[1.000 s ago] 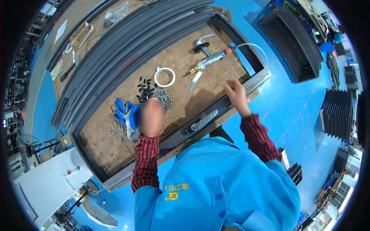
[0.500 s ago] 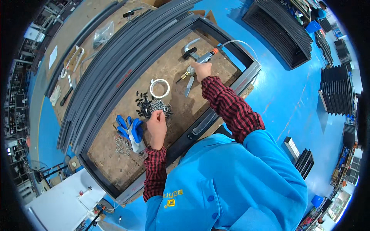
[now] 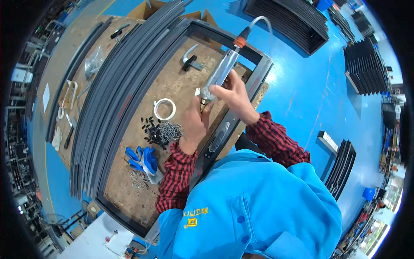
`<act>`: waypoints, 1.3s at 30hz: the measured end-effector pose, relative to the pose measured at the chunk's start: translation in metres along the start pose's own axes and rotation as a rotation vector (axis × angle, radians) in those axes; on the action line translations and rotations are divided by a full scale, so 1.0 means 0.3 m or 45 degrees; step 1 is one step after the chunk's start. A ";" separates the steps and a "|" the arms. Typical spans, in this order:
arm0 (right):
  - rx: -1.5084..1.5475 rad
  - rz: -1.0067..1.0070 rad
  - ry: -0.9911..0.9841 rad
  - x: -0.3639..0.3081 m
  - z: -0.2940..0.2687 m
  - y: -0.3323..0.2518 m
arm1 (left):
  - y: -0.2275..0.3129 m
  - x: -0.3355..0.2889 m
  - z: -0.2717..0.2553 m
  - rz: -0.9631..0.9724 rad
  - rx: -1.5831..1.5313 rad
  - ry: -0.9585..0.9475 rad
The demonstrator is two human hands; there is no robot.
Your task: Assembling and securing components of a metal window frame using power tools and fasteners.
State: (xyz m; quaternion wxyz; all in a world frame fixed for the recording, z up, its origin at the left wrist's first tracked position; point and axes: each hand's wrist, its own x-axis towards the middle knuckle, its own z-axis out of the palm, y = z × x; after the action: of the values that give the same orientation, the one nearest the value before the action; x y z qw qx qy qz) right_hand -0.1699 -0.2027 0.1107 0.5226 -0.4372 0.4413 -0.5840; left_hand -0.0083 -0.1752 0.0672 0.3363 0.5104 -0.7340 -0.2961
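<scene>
My right hand (image 3: 236, 97) is wrapped round the silver body of an air screwdriver (image 3: 223, 69), which has an orange fitting and a hose at its far end. At the tool's nose, the fingers of my left hand (image 3: 194, 125) are closed; what they pinch there is hidden. Both hands are over the near side of a dark grey metal frame (image 3: 125, 222) lying on the wooden bench. To the left of my left hand lie a pile of silver screws (image 3: 169, 132) and small black plastic pieces (image 3: 152, 131).
A roll of white tape (image 3: 173, 112), blue-and-white gloves (image 3: 148, 162) and more loose screws (image 3: 139, 180) lie inside the frame. Farther off is a black-and-silver tool (image 3: 189, 64). Long dark profiles (image 3: 116, 82) line the left side; stacked frames (image 3: 293, 21) stand on the blue floor.
My right hand has lifted the air screwdriver off the bench and drawn it nearer. My left hand has moved from the screw pile to the tool's nose. The view has shifted.
</scene>
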 end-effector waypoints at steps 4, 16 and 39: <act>0.158 -0.153 0.066 -0.100 -0.019 -0.065 | 0.190 0.028 -0.093 0.236 0.451 0.057; 0.383 0.089 0.380 -0.230 -0.253 0.028 | 0.196 0.077 0.152 -0.090 0.085 -0.252; 0.993 -0.627 -0.542 -0.408 -0.547 -0.331 | 0.560 -0.028 0.305 -0.200 -1.025 -1.121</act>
State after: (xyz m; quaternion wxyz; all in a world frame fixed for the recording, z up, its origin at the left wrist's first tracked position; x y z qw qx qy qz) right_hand -0.3430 -0.0647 0.1639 0.5723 -0.4097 -0.0421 -0.7091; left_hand -0.1714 -0.1079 0.1415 0.1447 0.2251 -0.5946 -0.7582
